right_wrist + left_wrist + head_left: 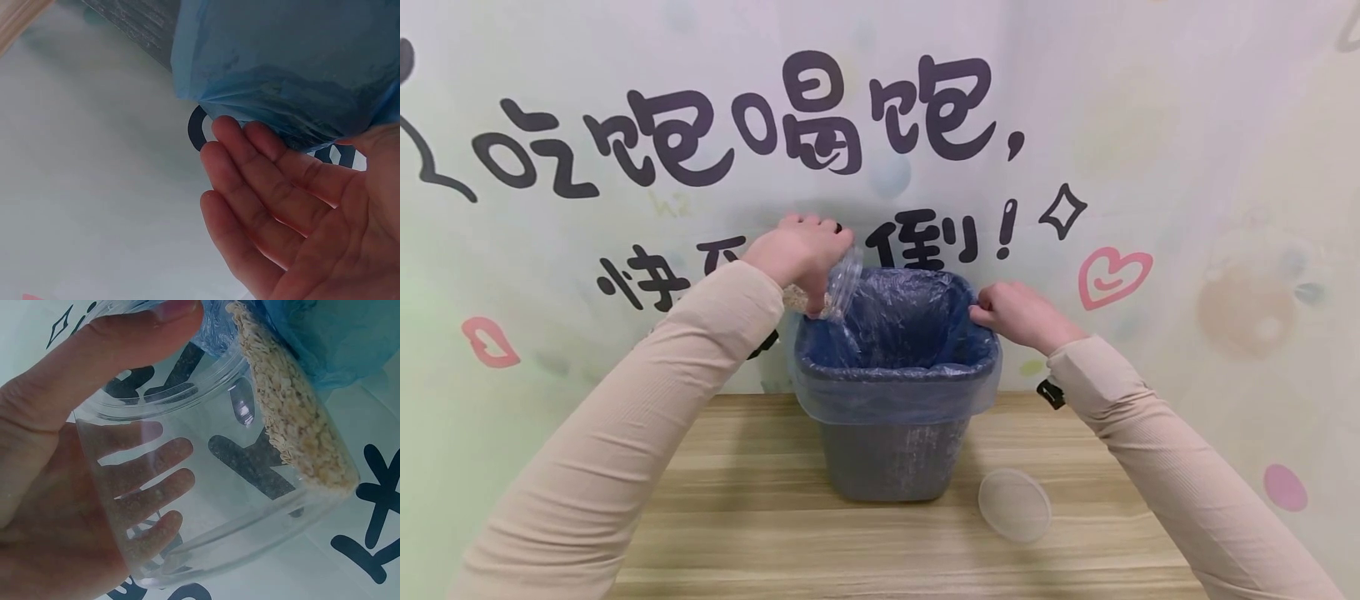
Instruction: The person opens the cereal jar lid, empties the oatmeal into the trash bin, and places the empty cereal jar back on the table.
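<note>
My left hand (800, 252) grips a clear plastic jar (847, 282) tilted over the left rim of a lined trash bin (895, 462). Dry rolled oats (297, 415) lie along the jar's lower side, reaching its open mouth, in the left wrist view. A translucent blue trash bag (891, 398) lines the bin and folds down over its outside. At the bin's right rim, my right hand (1021, 313) pinches the bag's edge between thumb and forefinger. The right wrist view shows the other fingers (250, 206) loosely bent below the bag; the exact pinch point is partly hidden.
A round translucent lid (1015, 505) lies flat on the wooden table (730, 533), right of the bin's base. Close behind the bin hangs a pale printed backdrop (1210, 150) with large dark characters.
</note>
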`<state>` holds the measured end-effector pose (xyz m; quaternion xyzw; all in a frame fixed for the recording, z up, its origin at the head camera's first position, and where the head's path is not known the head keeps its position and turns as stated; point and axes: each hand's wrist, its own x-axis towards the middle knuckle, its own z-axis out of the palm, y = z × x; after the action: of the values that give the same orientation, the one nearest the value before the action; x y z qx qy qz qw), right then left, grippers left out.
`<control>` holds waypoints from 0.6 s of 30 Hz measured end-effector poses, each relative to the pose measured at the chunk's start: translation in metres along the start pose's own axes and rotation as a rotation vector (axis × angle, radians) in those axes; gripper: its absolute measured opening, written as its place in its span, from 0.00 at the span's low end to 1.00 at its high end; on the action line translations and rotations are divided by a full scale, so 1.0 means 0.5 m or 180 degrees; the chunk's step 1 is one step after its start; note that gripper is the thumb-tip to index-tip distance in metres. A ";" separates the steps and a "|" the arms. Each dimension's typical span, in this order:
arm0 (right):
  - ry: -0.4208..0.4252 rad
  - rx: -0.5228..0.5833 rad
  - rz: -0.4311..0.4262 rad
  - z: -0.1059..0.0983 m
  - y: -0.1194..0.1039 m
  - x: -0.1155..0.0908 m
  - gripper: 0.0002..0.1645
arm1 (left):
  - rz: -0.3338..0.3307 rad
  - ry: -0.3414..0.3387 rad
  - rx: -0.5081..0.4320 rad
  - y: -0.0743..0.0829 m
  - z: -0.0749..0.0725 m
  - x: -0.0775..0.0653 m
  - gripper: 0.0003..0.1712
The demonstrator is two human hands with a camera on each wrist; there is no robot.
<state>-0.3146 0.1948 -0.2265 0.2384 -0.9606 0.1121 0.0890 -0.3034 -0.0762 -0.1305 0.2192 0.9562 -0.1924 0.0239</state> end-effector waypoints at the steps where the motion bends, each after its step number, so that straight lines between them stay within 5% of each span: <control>1: -0.0008 0.0012 0.0016 0.000 0.000 0.000 0.20 | -0.0001 -0.0004 0.0002 0.001 -0.001 0.000 0.58; 18: -0.0020 0.0016 0.0034 -0.001 0.000 0.001 0.20 | -0.0028 -0.0018 0.0065 0.003 0.000 0.005 0.55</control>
<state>-0.3149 0.1946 -0.2257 0.2338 -0.9618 0.1142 0.0848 -0.3049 -0.0741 -0.1314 0.2147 0.9551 -0.2029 0.0235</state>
